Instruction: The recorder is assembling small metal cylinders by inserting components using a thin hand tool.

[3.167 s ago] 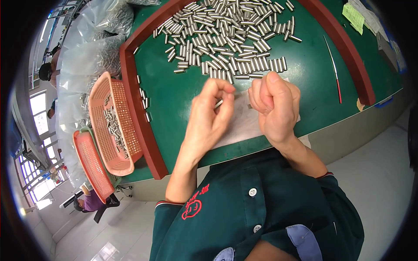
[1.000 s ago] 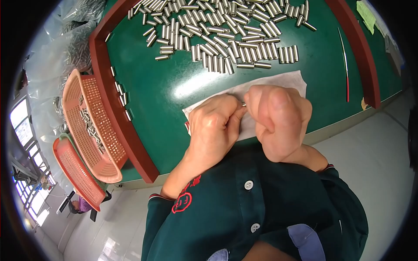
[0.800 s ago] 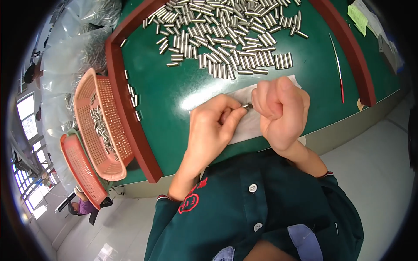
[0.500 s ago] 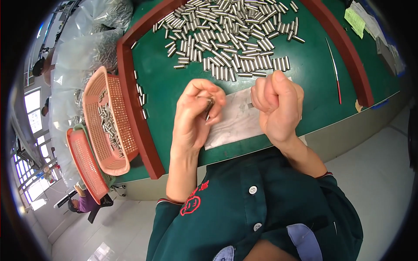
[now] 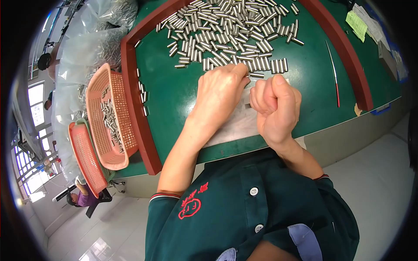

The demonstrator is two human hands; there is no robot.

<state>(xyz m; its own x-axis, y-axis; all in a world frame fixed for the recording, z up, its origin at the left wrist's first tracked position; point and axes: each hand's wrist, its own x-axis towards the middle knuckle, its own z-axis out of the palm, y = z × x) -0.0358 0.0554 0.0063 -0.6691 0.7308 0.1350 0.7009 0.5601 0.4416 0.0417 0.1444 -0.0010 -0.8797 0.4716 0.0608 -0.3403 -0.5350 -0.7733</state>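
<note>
Many short steel pins (image 5: 237, 26) lie in a loose heap on the green tabletop, with some lined up side by side along its near edge. My left hand (image 5: 220, 93) reaches to that near edge, back upward. Its fingers are bent and pressed together, and the tips are hidden, so what they hold cannot be made out. Held apart to the right, my right hand (image 5: 278, 108) is closed in a fist, thumb on top. The end of a steel pin (image 5: 248, 105) pokes out of its left side. Beneath both hands lies a whitish cloth or sheet (image 5: 230, 132).
Red-brown rails (image 5: 135, 108) border the work area; several pins lie along the left one. Beyond it stand a pink basket (image 5: 126, 113) holding pins, another basket (image 5: 85, 156), and clear bags of pins (image 5: 106, 50). A thin red-handled tool (image 5: 337, 89) lies at right.
My left hand, which held a steel pin between its fingers over the cloth, has turned over and moved forward and right to the heap's edge. My right fist has barely moved.
</note>
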